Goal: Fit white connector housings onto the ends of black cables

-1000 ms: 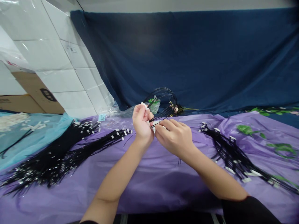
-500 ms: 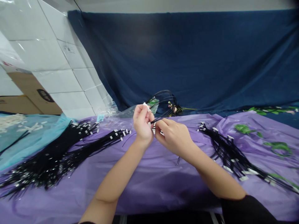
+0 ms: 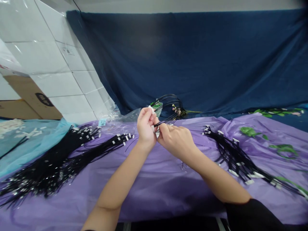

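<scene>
Since these thin black cables (image 3: 177, 98) arc into a loose loop beyond our left hand (image 3: 146, 130) — clamped beside a white tag (image 3: 152, 109) — bending looks done, though the ends aren't free. We can't tell whether our right hand (image 3: 177, 140) grips. Tagged bundles (image 3: 90, 155) on the purple sheet (image 3: 96, 186) lie unlooped.
</scene>
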A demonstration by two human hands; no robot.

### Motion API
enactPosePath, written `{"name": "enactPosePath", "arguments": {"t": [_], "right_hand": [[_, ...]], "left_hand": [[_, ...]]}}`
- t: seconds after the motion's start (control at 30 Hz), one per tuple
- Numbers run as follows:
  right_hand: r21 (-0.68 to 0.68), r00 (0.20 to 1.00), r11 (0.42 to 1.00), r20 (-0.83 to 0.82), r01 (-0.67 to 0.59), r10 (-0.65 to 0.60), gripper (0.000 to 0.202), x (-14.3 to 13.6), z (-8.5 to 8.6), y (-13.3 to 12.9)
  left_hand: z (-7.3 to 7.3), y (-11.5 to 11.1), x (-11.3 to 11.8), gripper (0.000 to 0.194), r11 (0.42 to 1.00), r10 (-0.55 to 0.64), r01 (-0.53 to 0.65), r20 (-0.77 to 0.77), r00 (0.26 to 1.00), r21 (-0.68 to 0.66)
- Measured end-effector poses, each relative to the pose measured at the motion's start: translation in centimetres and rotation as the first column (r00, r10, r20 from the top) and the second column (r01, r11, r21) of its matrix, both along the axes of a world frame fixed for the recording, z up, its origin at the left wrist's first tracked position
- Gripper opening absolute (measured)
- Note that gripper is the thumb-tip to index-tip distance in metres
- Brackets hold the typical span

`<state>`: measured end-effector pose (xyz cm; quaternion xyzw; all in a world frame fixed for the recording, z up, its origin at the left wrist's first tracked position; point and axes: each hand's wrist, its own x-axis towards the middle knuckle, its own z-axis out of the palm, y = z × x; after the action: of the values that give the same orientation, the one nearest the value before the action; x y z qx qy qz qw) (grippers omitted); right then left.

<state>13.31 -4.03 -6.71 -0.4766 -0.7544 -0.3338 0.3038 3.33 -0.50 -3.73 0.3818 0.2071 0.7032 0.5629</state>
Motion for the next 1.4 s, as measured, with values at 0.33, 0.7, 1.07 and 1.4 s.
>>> {"name": "enactPosePath", "arguments": {"t": [0.33, 0.7, 1.07, 1.4], "right_hand": [[0.096, 0.999, 0.995, 0.021, 0.027, -0.029, 0.016, -0.1, -0.2, 0.3], [-0.381, 0.971, 0.899, -0.009, 0.216, -0.237, 0.008, 1.1, 0.8, 0.4], [-0.613, 0.988, 0.789, -0.139, -0.030, -0.070, 0.013, 9.2, 3.3, 1.8], [-0.581, 0.975, 0.805, -0.086, 0.120, -0.207, 0.017, 9.8, 3.3, 2.2]], "left_hand": [[0.1, 0.2, -0.1, 0.026, 0.998, -0.063, 0.063, -0.008, 0.998, -0.029], [0.8, 0.8, -1.0, 0.026, 0.999, -0.007, 0.007, 0.010, 1.000, -0.033], [2.3, 1.8, -3.9, 0.025, 0.995, 0.094, -0.092, 0.087, 0.992, -0.024], [2.9, 2.2, -5.4, 0.022, 0.989, 0.146, -0.146, 0.113, 0.983, -0.009]]}}
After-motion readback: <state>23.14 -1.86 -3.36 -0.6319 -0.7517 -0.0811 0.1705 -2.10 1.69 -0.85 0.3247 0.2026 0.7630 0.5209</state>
